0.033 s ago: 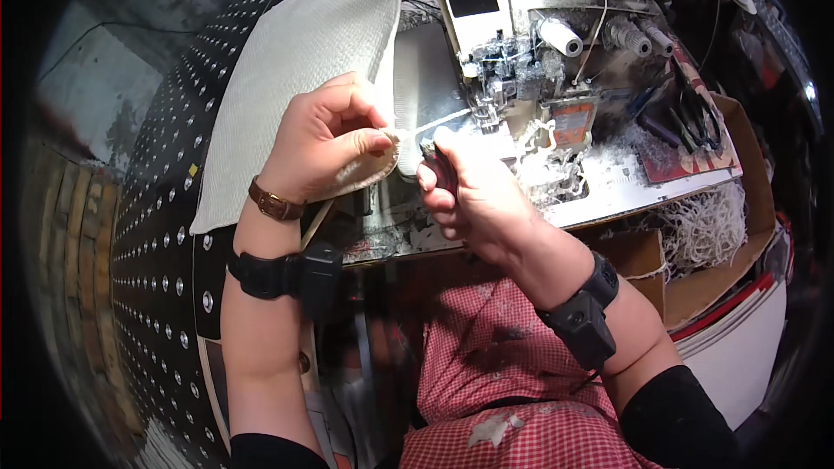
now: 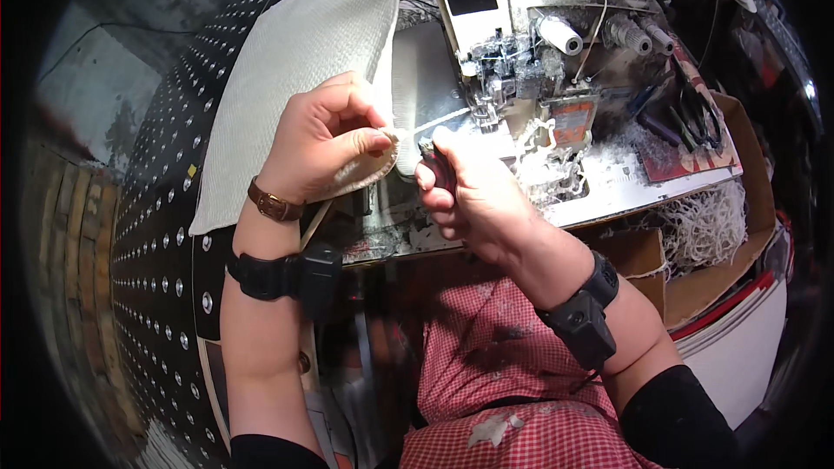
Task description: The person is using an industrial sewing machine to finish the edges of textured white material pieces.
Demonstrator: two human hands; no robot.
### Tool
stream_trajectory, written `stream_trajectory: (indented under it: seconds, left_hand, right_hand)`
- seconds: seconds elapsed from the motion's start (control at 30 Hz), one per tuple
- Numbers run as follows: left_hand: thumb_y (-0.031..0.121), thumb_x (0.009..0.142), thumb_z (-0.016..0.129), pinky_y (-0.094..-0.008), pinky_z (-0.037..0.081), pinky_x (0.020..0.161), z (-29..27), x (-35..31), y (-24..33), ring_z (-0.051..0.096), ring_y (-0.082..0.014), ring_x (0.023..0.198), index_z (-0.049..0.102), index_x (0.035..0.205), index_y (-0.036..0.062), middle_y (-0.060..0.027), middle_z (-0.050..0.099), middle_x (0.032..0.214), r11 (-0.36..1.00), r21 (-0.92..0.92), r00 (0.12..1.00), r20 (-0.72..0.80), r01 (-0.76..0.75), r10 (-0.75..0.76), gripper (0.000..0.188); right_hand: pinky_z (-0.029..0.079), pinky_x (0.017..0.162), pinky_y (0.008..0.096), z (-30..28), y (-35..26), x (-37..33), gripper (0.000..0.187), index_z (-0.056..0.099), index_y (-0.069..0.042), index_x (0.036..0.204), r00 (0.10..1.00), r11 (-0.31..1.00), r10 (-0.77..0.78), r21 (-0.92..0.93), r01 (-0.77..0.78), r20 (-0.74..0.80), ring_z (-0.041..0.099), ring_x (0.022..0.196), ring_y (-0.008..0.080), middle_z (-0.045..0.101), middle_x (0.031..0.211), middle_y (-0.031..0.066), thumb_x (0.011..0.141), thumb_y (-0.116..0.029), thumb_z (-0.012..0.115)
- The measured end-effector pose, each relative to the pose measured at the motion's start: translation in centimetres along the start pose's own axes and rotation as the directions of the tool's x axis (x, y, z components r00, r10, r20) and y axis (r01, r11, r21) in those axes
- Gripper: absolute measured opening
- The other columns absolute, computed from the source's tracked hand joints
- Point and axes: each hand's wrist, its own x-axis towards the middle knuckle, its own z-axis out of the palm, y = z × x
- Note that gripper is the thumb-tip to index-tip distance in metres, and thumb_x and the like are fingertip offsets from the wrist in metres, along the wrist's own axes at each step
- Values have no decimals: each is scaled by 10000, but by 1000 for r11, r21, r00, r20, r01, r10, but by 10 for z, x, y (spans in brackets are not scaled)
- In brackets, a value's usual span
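Note:
A large white textured cloth (image 2: 295, 56) lies over the left side of the work surface, its near corner curling down with a stitched edge. My left hand (image 2: 326, 135) pinches that corner between thumb and fingers. From the pinched spot a white thread chain (image 2: 441, 120) runs taut to the needle area of an overlock sewing machine (image 2: 495, 87). My right hand (image 2: 482, 187) is closed around a small dark-handled tool (image 2: 441, 172), just below the thread chain. The tool's working end is mostly hidden by my fingers.
White thread scraps (image 2: 560, 169) lie beside the machine. Dark-handled scissors (image 2: 708, 122) rest at the right on a red patterned sheet. A cardboard box (image 2: 756, 174) holds tangled white thread waste (image 2: 708, 226) below the table's right edge. A black studded surface (image 2: 165, 208) stretches along the left.

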Motion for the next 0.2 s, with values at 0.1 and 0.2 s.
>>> stream_trajectory:
  seconds: [0.1,0.2]
  left_hand:
    - [-49,707,653,-214,456,650,0,0,0,550,-87,719,572,750,-22,-17,509,781,999,28,1000,10,-19,19,96]
    - [-44,710,654,-213,455,658,-2,-1,-1,551,-90,718,582,762,-20,-23,511,802,997,67,999,26,-22,20,92]
  right_hand:
    - [218,416,213,-1,0,1,409,481,-141,699,1000,1000,-7,-11,7,8,254,417,65,339,491,-73,916,-437,301]
    - [222,417,211,1,1,0,404,483,-143,709,1000,1000,3,-5,-3,-5,256,419,65,345,495,-73,916,-436,297]
